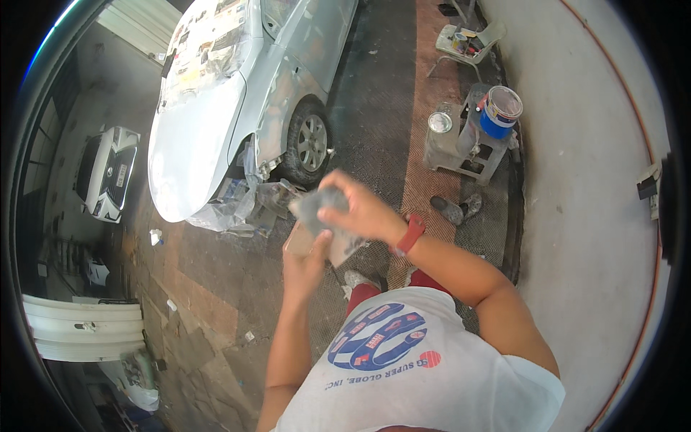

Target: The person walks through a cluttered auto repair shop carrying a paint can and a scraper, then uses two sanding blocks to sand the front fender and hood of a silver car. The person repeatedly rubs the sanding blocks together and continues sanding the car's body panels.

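Observation:
Both my hands meet in front of my body, blurred by motion. My right hand [363, 209], with a red watch on its wrist, pinches a dark grey piece of sandpaper [309, 210] between thumb and fingers. Below it, my left hand [306, 266] is closed on a flat tan piece [300, 239] that looks like sandpaper backing or card. A paler flap [347, 250] sticks out beneath my right hand. Whether these pieces are one folded sheet or separate, I cannot tell.
A pale car [194, 158] with a papered windscreen and its front bumper off stands ahead-left. To the right, a grey plastic stool [450, 157] bears a blue paint bucket [500, 119] and a can lid [440, 122]. Shoes [448, 210] lie by the wall. A white car [111, 173] is farther left.

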### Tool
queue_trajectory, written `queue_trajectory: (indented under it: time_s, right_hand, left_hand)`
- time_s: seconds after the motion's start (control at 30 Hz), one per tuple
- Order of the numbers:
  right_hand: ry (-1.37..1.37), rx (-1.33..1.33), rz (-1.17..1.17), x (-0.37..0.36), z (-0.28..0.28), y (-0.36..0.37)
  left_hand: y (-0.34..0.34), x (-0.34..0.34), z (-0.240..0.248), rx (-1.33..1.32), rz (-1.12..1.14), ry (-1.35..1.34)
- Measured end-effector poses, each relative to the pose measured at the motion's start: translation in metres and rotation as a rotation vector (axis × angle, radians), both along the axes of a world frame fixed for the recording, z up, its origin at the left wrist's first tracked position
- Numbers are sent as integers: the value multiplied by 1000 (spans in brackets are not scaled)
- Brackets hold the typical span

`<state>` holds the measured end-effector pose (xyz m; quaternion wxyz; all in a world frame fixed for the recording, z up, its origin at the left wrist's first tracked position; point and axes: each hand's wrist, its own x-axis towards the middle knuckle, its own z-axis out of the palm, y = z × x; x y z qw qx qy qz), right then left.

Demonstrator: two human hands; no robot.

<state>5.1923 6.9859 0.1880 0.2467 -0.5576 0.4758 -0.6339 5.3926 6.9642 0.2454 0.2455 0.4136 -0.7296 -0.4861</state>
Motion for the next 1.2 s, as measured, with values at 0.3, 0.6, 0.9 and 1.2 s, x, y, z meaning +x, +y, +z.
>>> queue_trajectory:
  time_s: [0.3,0.6,0.9,1.2]
  right_hand:
    - [-195,164,-82,11,-1,13]
    - [54,94,101,-7,16,26]
    - [-962,158,-86,-23,-1,25]
    - [-1081,203,33,-16,-19,32]
  left_hand:
    - [3,-5,-4,7,-36,52]
    - [-3,10,-13,338,-170,83]
    - [-27,5,-19,341,165,459]
    - [-39,-10,-54,34,183,248]
